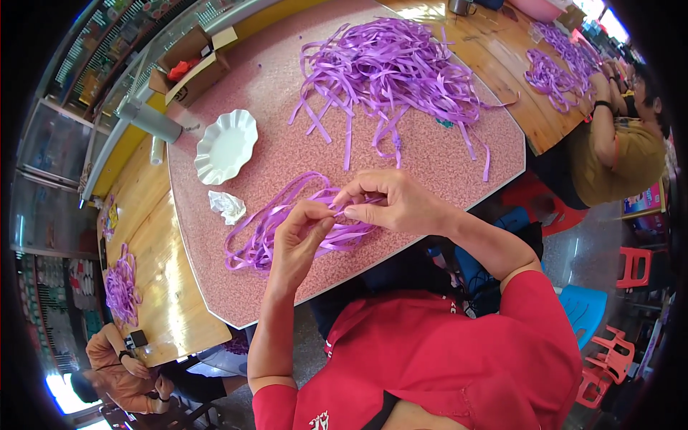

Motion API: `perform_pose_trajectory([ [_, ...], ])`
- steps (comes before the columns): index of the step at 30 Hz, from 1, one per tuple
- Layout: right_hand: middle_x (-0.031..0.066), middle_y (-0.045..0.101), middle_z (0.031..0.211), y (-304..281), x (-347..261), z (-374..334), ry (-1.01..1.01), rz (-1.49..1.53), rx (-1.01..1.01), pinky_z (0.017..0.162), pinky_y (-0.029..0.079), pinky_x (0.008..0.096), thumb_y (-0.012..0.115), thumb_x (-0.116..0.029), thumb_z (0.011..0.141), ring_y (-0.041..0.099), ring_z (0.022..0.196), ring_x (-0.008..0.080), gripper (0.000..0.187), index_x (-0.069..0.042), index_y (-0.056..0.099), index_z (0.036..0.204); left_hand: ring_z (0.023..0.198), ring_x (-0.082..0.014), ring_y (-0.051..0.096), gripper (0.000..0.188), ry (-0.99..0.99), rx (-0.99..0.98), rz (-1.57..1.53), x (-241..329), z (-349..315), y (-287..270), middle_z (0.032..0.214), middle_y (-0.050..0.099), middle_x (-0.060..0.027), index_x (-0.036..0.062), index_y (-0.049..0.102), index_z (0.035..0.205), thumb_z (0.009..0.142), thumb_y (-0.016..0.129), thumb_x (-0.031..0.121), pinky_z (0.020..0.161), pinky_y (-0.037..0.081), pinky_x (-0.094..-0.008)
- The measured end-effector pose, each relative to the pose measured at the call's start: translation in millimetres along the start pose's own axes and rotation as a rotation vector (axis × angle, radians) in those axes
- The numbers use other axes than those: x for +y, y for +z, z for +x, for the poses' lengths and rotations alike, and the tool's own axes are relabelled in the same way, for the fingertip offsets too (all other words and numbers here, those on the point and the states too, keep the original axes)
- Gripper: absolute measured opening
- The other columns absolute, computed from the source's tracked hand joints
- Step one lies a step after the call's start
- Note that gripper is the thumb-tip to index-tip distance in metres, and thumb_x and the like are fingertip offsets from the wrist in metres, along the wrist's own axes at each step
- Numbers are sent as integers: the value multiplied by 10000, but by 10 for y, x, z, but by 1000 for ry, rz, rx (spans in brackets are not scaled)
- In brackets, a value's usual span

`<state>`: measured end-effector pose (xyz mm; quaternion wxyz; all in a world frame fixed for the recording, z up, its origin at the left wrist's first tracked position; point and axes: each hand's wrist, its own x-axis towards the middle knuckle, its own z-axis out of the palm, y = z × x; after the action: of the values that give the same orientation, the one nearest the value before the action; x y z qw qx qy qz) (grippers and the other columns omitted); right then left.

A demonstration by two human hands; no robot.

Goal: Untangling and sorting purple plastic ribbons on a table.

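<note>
At my far left, a heap of purple ribbon [123, 290] lies on a wooden table [172, 287], with a co-worker in an orange top [118, 376] at its near end; farther off are a grey cylinder [154, 120] and an open cardboard box [198, 84] with something red inside; a white scalloped dish [226, 147] sits on the pink speckled table [279, 150] before me, with crumpled white paper [227, 206] on my side of it; just beside that lies my looped bundle of purple ribbon [259, 240], partly hidden by my hands; my left hand [297, 229] has thumb and forefinger pinched together on a thin purple strand [340, 212]; my right hand [398, 204] meets it, thumb and forefinger closed on purple ribbon too, though I cannot tell whether it is one strand; beyond, a large tangled pile [387, 68] of purple ribbon covers the table's far part; at my right, a co-worker in a mustard top [627, 161] is near another wooden table [534, 115], which bears loose purple loops [552, 80].
</note>
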<state>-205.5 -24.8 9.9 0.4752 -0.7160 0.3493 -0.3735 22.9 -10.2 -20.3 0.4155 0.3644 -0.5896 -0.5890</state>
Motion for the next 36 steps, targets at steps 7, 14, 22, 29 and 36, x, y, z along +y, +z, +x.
perform_pose_trajectory([
  [7, -8, 665, 909, -50, -48, 87, 178, 456, -2, 709, 463, 196, 708, -94, 901, 582, 811, 32, 151, -30, 689, 1036, 943, -150, 617, 84, -66, 92, -226, 207, -98, 105, 1028, 658, -82, 25, 649, 918, 867, 716, 16, 895, 473, -304],
  [14, 12, 683, 887, 143, 130, 101, 167, 538, 37, 712, 477, 208, 719, -134, 902, 595, 812, 52, 172, -6, 699, 1015, 987, -190, 630, 77, 41, 241, -669, 136, -83, 279, 1040, 675, -119, 34, 640, 912, 874, 698, 1, 914, 488, -341],
  [22, -5, 670, 795, 246, 175, 118, 229, 387, 149, 563, 400, 191, 727, -196, 909, 539, 689, 19, 184, -14, 730, 934, 962, -299, 601, 177, 653, 341, 807, 167, 68, 201, 1056, 675, -68, 48, 615, 896, 779, 709, -46, 829, 472, -398],
  [29, 2, 677, 811, 238, 177, 165, 319, 551, 114, 590, 430, 188, 724, -183, 909, 563, 715, 27, 188, 1, 729, 948, 996, -268, 602, 186, 723, 236, 1012, 143, 146, 108, 1025, 644, -62, 72, 603, 886, 768, 728, 1, 846, 431, -394],
  [36, -13, 665, 864, 312, 146, 164, 255, 664, 187, 605, 431, 182, 647, -106, 932, 565, 763, 10, 139, 3, 713, 988, 952, -189, 582, 132, 419, 293, 390, -11, 114, 106, 1044, 615, -73, 67, 611, 954, 870, 712, 63, 872, 429, -300],
])
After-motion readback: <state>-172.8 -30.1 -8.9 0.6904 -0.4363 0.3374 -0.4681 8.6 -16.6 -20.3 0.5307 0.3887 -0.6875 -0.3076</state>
